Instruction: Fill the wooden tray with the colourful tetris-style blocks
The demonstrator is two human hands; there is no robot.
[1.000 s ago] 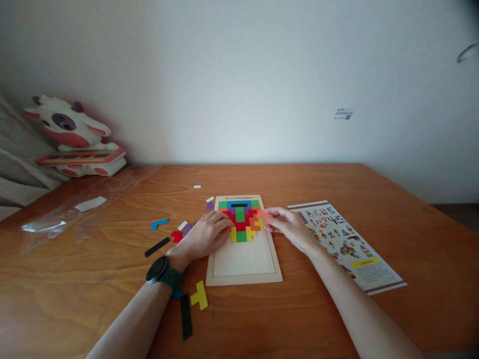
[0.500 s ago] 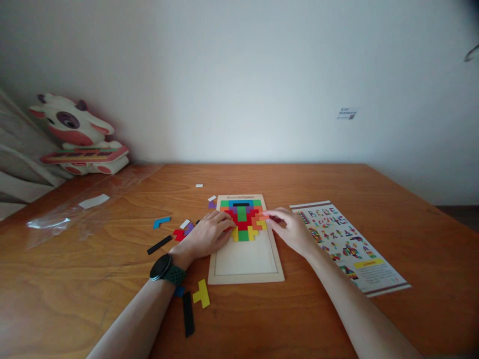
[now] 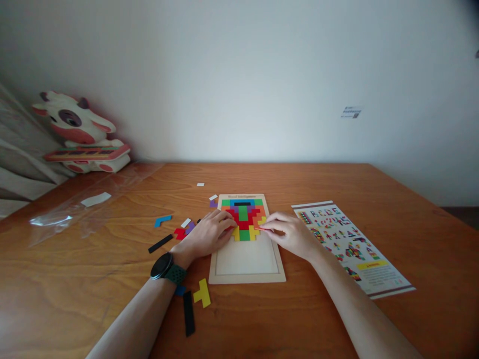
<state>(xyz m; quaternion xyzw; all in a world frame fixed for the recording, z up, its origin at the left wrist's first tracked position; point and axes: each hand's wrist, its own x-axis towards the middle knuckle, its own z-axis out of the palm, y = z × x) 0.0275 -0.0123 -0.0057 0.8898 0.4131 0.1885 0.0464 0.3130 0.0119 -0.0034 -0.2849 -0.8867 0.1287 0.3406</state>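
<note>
A wooden puzzle tray (image 3: 247,262) lies in the middle of the table, its far half filled with coloured block pieces (image 3: 243,215). My left hand (image 3: 207,235), with a dark watch on the wrist, rests flat on the tray's left edge and the pieces there. My right hand (image 3: 290,232) pinches a thin orange-red piece (image 3: 262,228) at the right side of the filled area, pressing it down among the other pieces. The near half of the tray is bare wood.
Loose pieces lie left of the tray: a blue one (image 3: 162,220), a black bar (image 3: 159,243), a yellow one (image 3: 202,293), another black bar (image 3: 188,313). A printed pattern sheet (image 3: 352,244) lies on the right. A plush cow (image 3: 80,134) and clear plastic wrap (image 3: 75,209) sit far left.
My right hand has brought the orange-red piece from the tray's right rim down and inward onto the filled area. The left hand has stayed put.
</note>
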